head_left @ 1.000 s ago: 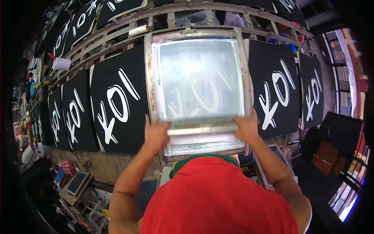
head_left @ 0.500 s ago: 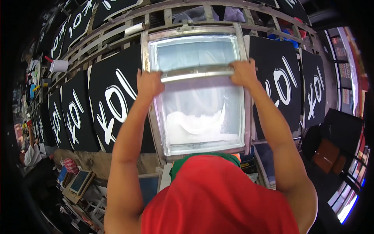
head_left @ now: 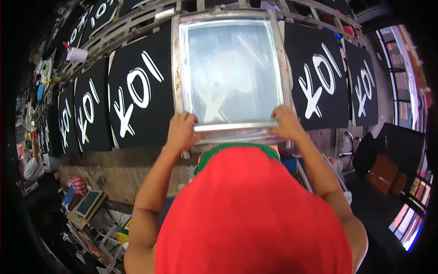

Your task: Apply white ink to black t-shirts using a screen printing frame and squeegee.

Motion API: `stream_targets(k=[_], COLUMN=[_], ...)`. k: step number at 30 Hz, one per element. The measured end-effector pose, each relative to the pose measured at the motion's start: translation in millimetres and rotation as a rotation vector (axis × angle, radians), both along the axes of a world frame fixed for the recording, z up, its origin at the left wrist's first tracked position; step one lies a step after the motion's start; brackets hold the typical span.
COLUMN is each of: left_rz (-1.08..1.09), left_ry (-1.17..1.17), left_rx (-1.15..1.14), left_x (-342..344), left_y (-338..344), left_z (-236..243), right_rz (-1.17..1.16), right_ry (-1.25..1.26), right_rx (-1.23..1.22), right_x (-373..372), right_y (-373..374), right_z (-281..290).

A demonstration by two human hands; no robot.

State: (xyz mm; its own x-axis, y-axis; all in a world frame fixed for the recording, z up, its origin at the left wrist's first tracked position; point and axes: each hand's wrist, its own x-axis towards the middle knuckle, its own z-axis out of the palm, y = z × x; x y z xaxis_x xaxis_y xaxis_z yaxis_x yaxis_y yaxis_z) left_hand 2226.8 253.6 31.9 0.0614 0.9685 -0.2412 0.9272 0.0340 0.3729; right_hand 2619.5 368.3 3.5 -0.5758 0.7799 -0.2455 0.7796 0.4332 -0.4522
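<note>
Squeegee (head_left: 235, 127) at centre of frame, crosswise near the lower end of a framed mesh screen (head_left: 219, 43). Held at left end by left hand (head_left: 182, 131), with fingers curled around the bar; held at right end by right hand (head_left: 286, 123), likewise curled. Visible through mesh: pale lettering (head_left: 211, 104). On both sides of screen: black sheets (head_left: 157, 98) with bold white lettering. Upper left: white cup (head_left: 77, 55) with red stick (head_left: 66, 45). Lower centre: red shirt (head_left: 251, 196).
</note>
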Motion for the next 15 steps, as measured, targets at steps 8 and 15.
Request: stream_targets(k=[8, 15], left_rz=[0.006, 0.008], left_ry=[0.082, 0.248], left_rx=[0.148, 0.052], left_x=[3, 15], left_y=[-5, 5], left_z=[-32, -46], right_rz=[0.006, 0.048], right_ry=[-0.051, -0.217], right_rx=[-0.021, -0.043], right_x=[-4, -25], right_y=[10, 16], right_z=[-22, -22])
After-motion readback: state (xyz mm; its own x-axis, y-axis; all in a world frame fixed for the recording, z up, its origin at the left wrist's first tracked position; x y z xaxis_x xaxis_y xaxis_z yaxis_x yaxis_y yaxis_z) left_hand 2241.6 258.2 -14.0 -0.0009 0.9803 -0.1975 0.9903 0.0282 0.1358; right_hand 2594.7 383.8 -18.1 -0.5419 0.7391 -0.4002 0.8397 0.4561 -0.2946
